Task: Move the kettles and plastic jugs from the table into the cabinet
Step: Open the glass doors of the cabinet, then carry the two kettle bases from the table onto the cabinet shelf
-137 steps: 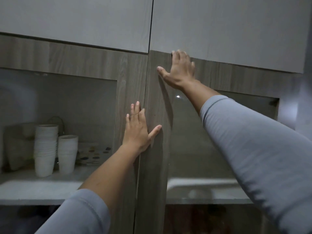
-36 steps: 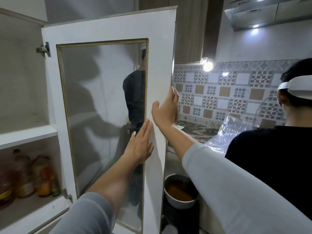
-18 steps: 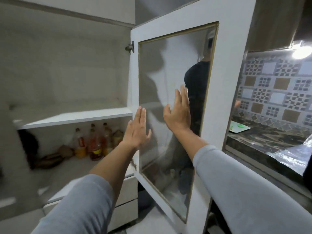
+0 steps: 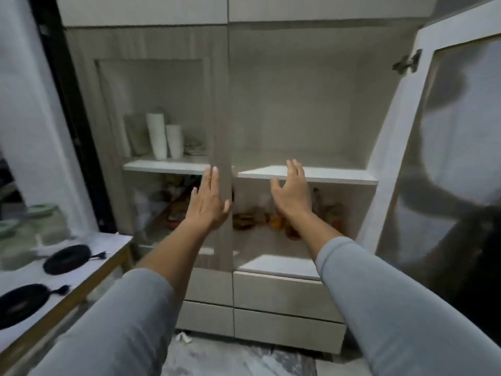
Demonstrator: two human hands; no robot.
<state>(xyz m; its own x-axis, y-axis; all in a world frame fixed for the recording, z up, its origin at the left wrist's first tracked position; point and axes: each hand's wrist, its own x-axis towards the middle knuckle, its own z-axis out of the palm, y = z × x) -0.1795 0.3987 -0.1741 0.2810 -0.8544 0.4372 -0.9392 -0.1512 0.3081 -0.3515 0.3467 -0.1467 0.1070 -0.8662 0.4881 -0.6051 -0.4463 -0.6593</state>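
Both hands hover empty, fingers straight: left hand (image 4: 208,204) before the cabinet (image 4: 271,104)'s centre post; right hand (image 4: 292,194) before its middle shelf (image 4: 339,176); blurred jugs (image 4: 32,229) stand on the table (image 4: 108,248), far left.

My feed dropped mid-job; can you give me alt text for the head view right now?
Both bare hands, left hand and right hand, reach open and empty toward a pale wood-grain cabinet whose right glass-paned door is swung open, showing a bare white upper shelf. At the left, a white table holds two round black kettle bases.
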